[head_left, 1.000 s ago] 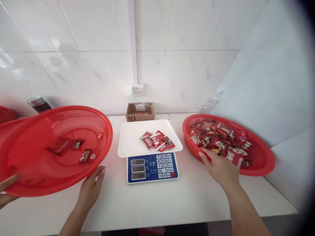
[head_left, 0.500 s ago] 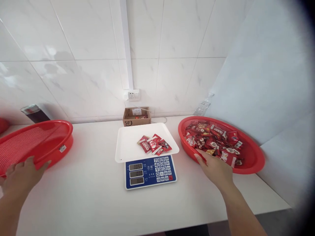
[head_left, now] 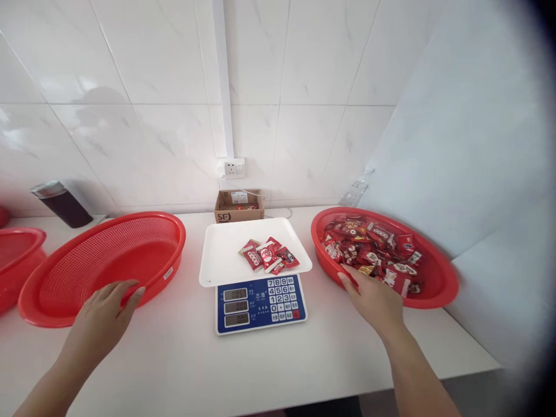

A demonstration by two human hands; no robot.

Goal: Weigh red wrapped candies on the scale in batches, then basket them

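My left hand (head_left: 104,315) is closed on the near rim of a red plastic basket (head_left: 143,255), with the fingers over the edge; only bare red plastic shows inside. On the right, my right hand (head_left: 376,301) grips the near left rim of another red plastic basket (head_left: 438,284), which holds a heap of small red snack packets (head_left: 369,249). Between the baskets stands a digital scale (head_left: 260,304) with a white tray (head_left: 221,243). Several red packets (head_left: 269,256) lie together on the tray, and the display is lit with digits.
Behind the scale sits a small cardboard box (head_left: 238,214) with packets in it, below a wall socket (head_left: 232,168). A dark flask (head_left: 65,205) stands at the back left. Part of another red basket (head_left: 19,255) shows at the left edge. Clear plastic (head_left: 357,190) leans at the back right.
My left hand has moved right with the left basket, bringing it nearer the scale and uncovering another red basket behind it. My right hand stays on the right basket's rim.
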